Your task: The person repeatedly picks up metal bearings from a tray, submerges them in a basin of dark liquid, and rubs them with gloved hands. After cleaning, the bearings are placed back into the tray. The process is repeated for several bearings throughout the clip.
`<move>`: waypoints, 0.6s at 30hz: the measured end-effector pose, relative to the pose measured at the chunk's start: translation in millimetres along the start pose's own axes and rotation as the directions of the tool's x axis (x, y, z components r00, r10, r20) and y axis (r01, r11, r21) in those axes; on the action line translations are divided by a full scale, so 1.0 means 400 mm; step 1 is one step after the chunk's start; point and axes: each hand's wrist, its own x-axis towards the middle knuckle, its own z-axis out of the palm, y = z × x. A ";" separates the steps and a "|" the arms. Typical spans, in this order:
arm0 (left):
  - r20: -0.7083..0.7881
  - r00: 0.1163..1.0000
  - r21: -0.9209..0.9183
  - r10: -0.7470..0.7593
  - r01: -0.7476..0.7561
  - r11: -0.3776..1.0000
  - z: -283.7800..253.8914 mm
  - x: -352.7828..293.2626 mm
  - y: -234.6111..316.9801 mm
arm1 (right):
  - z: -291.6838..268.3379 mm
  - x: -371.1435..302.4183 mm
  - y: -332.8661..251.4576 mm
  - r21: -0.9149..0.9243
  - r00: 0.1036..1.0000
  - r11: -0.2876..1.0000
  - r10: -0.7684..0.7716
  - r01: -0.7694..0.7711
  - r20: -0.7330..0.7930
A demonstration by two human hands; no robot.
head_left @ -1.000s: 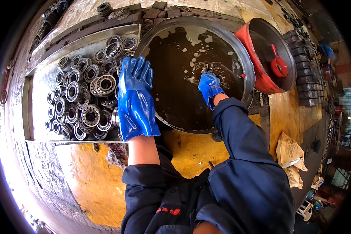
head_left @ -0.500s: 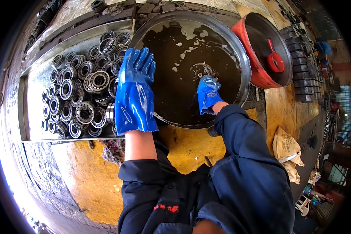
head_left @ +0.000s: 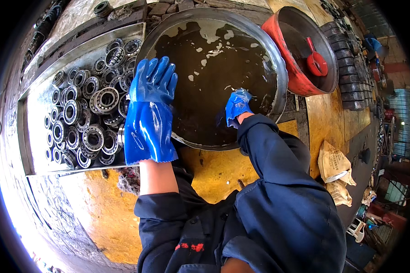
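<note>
My left hand [head_left: 153,86], in a long blue rubber glove, is held over the left rim of a large round metal basin [head_left: 283,77] of dark brown liquid [head_left: 202,82]. Its fingers are stretched and slightly apart, with nothing in them. Inside the basin, right of its middle, my blue-gloved right hand [head_left: 237,105] reaches into the liquid. The surface hides its fingers and anything they hold. Beside my left hand, many steel roller bearings [head_left: 94,137] lie piled in a shallow metal tray [head_left: 27,136].
To the right of the basin stands a red round tub [head_left: 278,45] with a red ladle [head_left: 317,63] inside. Dark ribbed blocks [head_left: 352,84] line up beyond it. Brown paper bags [head_left: 334,166] lie on the right, and a grey rag [head_left: 128,180] sits below the tray.
The view has shifted slightly, so the basin and tray appear farther left. My left hand has come slightly nearer to me. The splash by my right hand has died down.
</note>
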 end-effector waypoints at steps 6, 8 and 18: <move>-0.041 0.994 0.016 -0.106 0.106 0.994 0.043 0.009 -0.005 | -0.006 0.001 0.022 0.033 0.988 0.998 -0.042 0.047 -0.149; -0.006 0.994 0.019 -0.111 0.111 0.994 0.046 0.006 -0.008 | -0.039 -0.003 0.034 0.150 0.989 0.981 -0.105 0.120 -0.105; 0.073 0.997 -0.068 -0.005 0.010 0.998 0.011 -0.011 0.010 | -0.345 -0.183 -0.044 0.595 0.889 0.791 -0.163 -0.141 0.427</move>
